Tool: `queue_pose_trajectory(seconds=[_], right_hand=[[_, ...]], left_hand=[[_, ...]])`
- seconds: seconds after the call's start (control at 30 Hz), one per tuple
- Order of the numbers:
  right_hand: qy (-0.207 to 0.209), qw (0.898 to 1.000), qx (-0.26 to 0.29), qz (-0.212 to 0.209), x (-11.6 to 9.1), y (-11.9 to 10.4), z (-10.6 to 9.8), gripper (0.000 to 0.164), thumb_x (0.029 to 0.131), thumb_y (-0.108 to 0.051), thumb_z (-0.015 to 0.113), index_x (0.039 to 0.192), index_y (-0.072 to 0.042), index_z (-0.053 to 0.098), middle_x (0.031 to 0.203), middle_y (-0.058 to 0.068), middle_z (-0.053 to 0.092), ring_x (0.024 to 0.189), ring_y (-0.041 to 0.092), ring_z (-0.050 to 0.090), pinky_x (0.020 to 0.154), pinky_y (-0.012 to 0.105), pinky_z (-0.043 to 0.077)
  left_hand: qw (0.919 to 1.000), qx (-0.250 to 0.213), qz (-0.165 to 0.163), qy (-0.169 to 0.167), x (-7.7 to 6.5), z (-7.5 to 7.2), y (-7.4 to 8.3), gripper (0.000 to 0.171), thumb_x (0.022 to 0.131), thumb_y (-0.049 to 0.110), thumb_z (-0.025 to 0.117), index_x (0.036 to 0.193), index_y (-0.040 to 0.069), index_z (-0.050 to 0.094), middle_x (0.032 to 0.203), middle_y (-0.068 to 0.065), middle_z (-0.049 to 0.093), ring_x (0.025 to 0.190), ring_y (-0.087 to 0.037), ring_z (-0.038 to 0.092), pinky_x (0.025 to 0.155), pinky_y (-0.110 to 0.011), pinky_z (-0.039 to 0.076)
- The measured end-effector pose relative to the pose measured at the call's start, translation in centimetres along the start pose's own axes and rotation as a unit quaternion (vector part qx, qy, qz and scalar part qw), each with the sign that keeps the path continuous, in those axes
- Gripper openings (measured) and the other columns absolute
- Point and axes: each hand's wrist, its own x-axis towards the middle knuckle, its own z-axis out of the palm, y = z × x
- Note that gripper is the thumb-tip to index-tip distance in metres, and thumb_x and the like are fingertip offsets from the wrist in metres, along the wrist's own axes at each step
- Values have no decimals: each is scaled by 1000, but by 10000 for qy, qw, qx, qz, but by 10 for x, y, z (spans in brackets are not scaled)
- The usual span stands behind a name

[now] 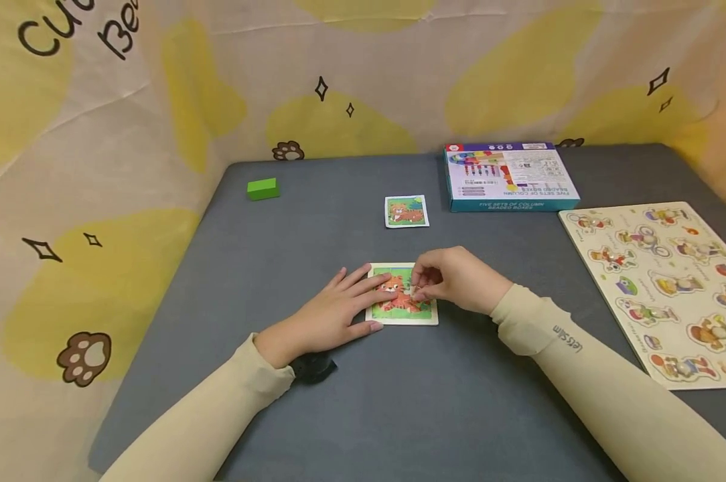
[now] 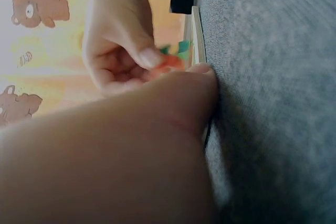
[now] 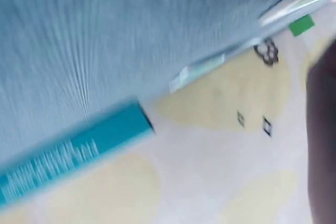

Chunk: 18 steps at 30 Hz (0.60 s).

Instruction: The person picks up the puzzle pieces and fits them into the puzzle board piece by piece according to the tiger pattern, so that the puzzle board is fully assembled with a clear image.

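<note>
Your left hand lies flat on the grey table, fingers straight and spread, their tips pressing the left edge of the tiger puzzle — nothing is gripped, it only steadies the tray. The puzzle sits at the centre of the table, just ahead of you, and is almost filled with its orange tiger on green.

Your right hand comes in from 3 o'clock of the puzzle, fingers curled, thumb and forefinger pinching a puzzle piece over the tray's right half; the left wrist view shows the orange-and-green piece between those fingertips, just above the tray (whether it already touches the board you cannot tell from these views).

At 12 o'clock from the puzzle, a little apart, lies the small tiger card. Beyond it, toward 1 o'clock, rests the teal bead box, flat on the table. At 3 o'clock, well apart, lies the wooden peg board with its figure pieces. Far off at 10 o'clock stands a green block near the table's back edge — a yellow-patched cloth hangs behind and around it all.
</note>
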Motion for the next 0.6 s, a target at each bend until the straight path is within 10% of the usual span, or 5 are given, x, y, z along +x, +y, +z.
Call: queue_pose_trajectory(seconds=[0.27,0.6], right_hand=[[530,9862,-1566,124,-6,-12,17,25,79,-23,95,95,-11,81,89,0,66,75,15,60,69,33,54],[55,9980,-566,280,0,-4,18,27,83,-6,90,105,-8,74,84,-2,60,75,14,56,70,33,50]], left_hand=[[10000,12,16,-38,1,3,-2,58,107,45,59,161,29,44,173,7,22,161,-23,4,126,-58,3],[10000,25,6,-31,2,4,-7,57,108,46,56,162,32,42,173,10,20,161,-21,2,126,-58,3]])
